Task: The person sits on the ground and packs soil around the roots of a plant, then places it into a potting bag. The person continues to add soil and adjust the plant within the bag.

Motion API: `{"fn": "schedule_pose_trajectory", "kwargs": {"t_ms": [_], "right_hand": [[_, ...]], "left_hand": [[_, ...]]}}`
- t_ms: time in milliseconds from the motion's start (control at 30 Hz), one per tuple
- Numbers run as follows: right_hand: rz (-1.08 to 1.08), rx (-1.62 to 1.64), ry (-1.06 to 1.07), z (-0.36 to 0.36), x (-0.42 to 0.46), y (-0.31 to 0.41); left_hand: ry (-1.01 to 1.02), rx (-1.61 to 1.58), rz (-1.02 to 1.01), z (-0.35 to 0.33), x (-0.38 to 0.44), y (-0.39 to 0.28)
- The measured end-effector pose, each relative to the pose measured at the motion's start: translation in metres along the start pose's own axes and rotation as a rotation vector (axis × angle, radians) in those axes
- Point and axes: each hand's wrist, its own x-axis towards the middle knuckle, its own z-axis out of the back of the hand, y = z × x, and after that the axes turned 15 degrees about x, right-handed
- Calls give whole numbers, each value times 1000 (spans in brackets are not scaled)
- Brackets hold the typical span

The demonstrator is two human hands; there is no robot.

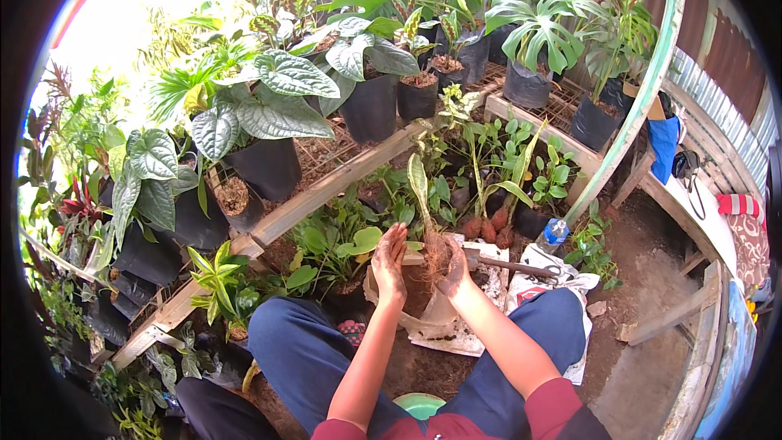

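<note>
A snake plant [419, 186] with variegated leaves and bare reddish fibrous roots [435, 260] stands upright above a pale plastic container [443, 311]. My right hand [457, 269] is cupped against those roots and holds them from the right. Flat and upright, my left hand [389, 266] faces the roots from the left, its palm apart from them and holding nothing. Brown soil shows inside the container, partly hidden by the hands and roots. To the right, a tool with a brown handle [516, 267] lies across a white sack [492, 287].
Snake plants with reddish root balls [489, 230] stand beyond the hands. A water bottle [553, 234] is at the right. Black potted plants line a wooden-framed rack [330, 186]. A green basin [420, 405] sits between my legs. Another person's dark-clothed knee [223, 409] appears lower left.
</note>
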Motion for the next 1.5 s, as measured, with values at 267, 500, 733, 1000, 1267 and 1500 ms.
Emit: {"fn": "schedule_pose_trajectory", "kwargs": {"t_ms": [267,500,733,1000,1267,1500], "right_hand": [[447,-436,21,-2,-16,-25],[993,-1643,126,1,-31,-45],[874,-1194,167,8,-19,-28],[280,-1451,124,87,2,-12],[-300,-2395,466,139,43,-23],[83,-2251,97,178,122,-52]], "left_hand": [[56,-517,339,-20,-6,42],[1,-726,338,8,9,71],[65,-703,366,32,21,89],[38,-390,407,54,27,82],[43,-535,374,75,39,72],[95,-554,394,96,48,95]]}}
